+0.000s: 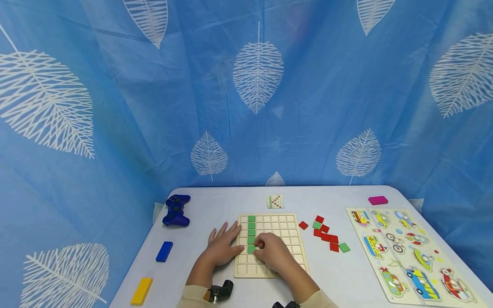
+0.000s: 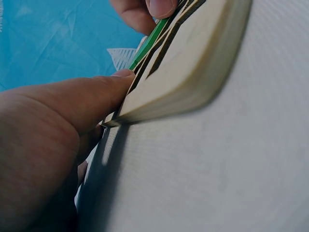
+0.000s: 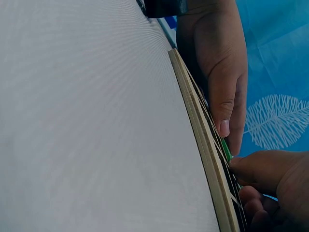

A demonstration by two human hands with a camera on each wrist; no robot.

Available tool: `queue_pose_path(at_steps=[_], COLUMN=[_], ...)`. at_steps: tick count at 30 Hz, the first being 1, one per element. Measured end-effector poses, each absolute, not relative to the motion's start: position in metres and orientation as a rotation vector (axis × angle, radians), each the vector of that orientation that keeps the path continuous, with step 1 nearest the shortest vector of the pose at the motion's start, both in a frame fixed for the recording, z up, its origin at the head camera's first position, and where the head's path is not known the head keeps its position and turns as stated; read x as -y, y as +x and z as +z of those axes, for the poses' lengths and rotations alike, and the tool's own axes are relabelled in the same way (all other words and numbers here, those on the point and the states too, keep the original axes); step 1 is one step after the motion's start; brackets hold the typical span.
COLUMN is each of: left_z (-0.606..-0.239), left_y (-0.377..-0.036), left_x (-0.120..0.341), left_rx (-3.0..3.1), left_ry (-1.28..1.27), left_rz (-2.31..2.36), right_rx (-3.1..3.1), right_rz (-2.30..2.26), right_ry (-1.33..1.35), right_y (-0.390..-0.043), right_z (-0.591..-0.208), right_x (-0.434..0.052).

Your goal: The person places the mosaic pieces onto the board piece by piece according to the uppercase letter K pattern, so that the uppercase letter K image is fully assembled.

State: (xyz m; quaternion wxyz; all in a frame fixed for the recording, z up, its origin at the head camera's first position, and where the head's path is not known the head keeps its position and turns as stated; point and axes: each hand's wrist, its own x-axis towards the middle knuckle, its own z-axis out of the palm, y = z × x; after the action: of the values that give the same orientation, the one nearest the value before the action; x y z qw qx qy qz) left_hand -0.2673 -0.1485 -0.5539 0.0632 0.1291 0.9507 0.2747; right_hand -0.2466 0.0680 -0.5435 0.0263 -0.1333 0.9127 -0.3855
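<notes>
A wooden grid board [image 1: 269,273] lies on the table, with several green square tiles [image 1: 251,225] lined up in one column on its left side. My left hand [image 1: 224,247] rests at the board's left edge, fingers spread and thumb reaching onto the grid. In the left wrist view that thumb [image 2: 108,89] touches the board's rim. My right hand [image 1: 273,252] is over the grid with curled fingers. Its thumb and fingertips grip the lowest green tile [image 1: 251,249] at its right edge; the right wrist view shows the fingertips [image 3: 236,164] right at the green.
A small pattern card [image 1: 275,201] lies behind the board. Loose red tiles [image 1: 334,247] and a few green ones are to its right. Farther right is a vehicle puzzle [image 1: 416,256] and a pink block [image 1: 378,200]. A game controller [image 1: 176,210], blue block [image 1: 164,251] and yellow block [image 1: 141,291] line the left.
</notes>
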Motion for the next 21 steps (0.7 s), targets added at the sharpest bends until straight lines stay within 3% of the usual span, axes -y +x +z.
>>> queue_pose_path(at_steps=[12, 21], left_z=[-0.555, -0.552], left_y=[-0.266, -0.267], left_x=[0.146, 0.147], left_rx=[-2.858, -2.865], left_ry=[0.356, 0.356], left_rz=[0.835, 0.831], right_rx=[-2.738, -2.875], right_rz=[-1.307, -1.322], right_ry=[-0.401, -0.038], right_y=[-0.245, -0.265], right_z=[-0.534, -0.524], right_x=[-0.084, -0.146])
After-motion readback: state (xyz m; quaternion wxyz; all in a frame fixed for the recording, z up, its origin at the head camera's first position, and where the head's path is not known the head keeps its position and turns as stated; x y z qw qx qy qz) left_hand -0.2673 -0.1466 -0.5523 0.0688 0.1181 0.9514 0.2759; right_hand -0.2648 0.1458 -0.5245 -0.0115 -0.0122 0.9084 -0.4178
